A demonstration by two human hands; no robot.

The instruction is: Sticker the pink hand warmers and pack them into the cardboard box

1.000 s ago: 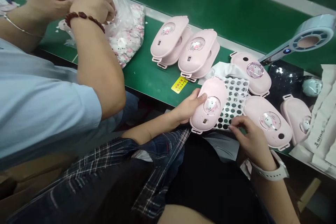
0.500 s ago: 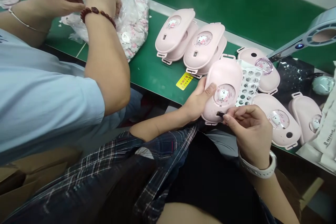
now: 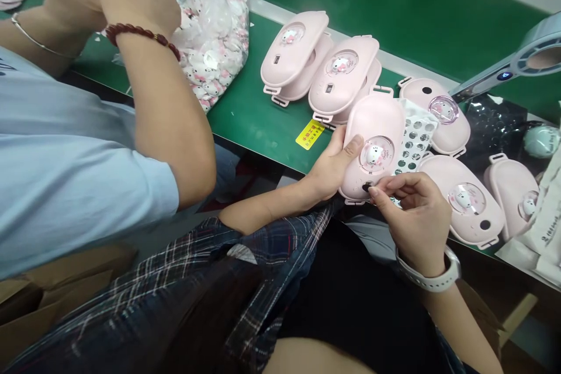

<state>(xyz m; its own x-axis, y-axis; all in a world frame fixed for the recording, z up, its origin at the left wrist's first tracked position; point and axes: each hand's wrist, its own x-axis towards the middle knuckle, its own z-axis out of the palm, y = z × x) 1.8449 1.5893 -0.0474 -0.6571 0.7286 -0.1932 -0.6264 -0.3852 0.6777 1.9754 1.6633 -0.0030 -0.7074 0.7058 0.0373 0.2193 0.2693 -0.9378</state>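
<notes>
My left hand [image 3: 331,166] is closed on a pink oval plastic case [image 3: 377,114], thumb on its front face and fingers behind. The case has a clear round window with a white cat-face figure [image 3: 374,154] and a small slot below it. My right hand [image 3: 414,210] pinches a small black sticker [image 3: 367,186] against the case at that slot; the fingertips partly hide it. From behind the case sticks out a white sheet with rows of round dots [image 3: 412,140]. Whether my left fingers also hold this sheet is hidden.
More pink cases lie on the green table [image 3: 249,128]: two stacks [image 3: 289,58] at the back and several cases [image 3: 464,198] at right, two with black dots. A handheld fan [image 3: 508,73] stands at right. At left, a co-worker's hands [image 3: 135,0] work beside a bag of cat-face pieces [image 3: 214,64].
My right fingertips have brought the black sticker down onto the slot, where it lies flatter against the case. The co-worker's hands have moved left, uncovering more of the bag.
</notes>
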